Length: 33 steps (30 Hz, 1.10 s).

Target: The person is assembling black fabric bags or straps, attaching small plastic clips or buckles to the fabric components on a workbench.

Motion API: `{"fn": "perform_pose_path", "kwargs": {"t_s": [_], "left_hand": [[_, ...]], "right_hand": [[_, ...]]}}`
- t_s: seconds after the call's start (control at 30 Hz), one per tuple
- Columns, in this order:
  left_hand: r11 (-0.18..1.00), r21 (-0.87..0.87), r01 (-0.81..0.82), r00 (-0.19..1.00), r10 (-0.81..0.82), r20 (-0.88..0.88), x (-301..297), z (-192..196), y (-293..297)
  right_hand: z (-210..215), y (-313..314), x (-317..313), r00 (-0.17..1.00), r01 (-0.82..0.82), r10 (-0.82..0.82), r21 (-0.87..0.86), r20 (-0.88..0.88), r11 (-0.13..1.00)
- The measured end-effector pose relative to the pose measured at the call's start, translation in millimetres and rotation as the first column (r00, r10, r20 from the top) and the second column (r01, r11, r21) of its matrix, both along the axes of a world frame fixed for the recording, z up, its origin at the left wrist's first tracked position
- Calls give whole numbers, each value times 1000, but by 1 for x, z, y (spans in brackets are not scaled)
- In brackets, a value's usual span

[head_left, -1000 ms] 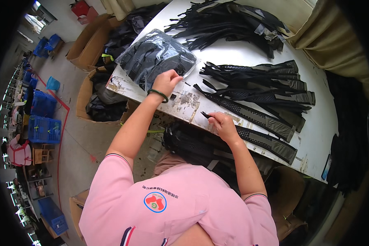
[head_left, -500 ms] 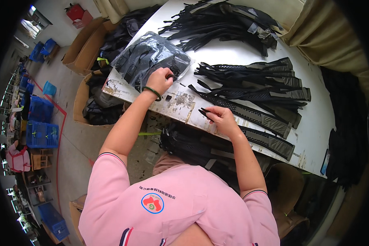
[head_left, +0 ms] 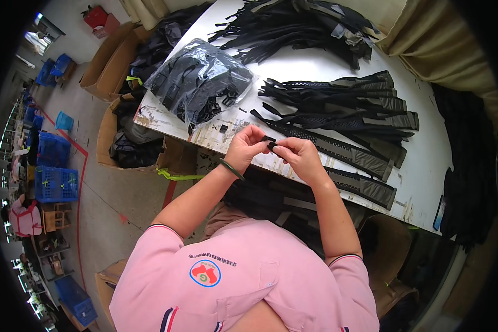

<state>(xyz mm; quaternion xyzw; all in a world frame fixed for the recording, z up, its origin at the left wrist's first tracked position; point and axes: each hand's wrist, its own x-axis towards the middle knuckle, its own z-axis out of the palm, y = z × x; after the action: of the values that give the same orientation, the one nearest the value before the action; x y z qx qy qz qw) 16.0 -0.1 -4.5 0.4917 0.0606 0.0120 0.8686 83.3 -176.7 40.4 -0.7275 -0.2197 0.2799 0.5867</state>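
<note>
My left hand and my right hand meet above the table's front edge, fingertips nearly touching. Pinched in the left is a small black buckle, partly covered by the fingers. My right hand grips the end of a black webbing strap against it; how the two join is hidden. Just beyond the hands lie black mesh straps with grey end panels, spread side by side. To the left, a clear plastic bag holds many black plastic buckles, some showing at its open near side.
A larger heap of black straps lies at the table's far side. Cardboard boxes with dark goods stand left of the white table. Black material hangs at the right, and blue crates line the floor far left.
My left hand has left the plastic bag and come right and nearer, bringing a small buckle to the right hand. The right hand has moved only slightly, still holding the strap end.
</note>
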Motion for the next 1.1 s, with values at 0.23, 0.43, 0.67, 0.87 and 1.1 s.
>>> {"fn": "perform_pose_path", "kwargs": {"t_s": [0.23, 0.43, 0.67, 0.87, 1.1], "left_hand": [[985, 167, -47, 987, 20, 161, 0, 11, -5], [931, 360, -67, 960, -38, 278, -7, 15, -9], [812, 499, -303, 898, 68, 434, -7, 17, -21], [594, 669, -446, 837, 14, 546, -7, 24, -20], [604, 675, -423, 834, -33, 551, -7, 25, -17]], "right_hand": [[8, -5, 6, 910, -45, 102, 149, -402, 988], [1, -7, 6, 842, 26, 151, 318, -519, 948], [2, 1, -7, 952, 159, -65, 300, -299, 940], [1, -1, -9, 975, 185, -146, 238, -170, 954], [4, -7, -4, 870, 147, 82, 414, -487, 898]]}}
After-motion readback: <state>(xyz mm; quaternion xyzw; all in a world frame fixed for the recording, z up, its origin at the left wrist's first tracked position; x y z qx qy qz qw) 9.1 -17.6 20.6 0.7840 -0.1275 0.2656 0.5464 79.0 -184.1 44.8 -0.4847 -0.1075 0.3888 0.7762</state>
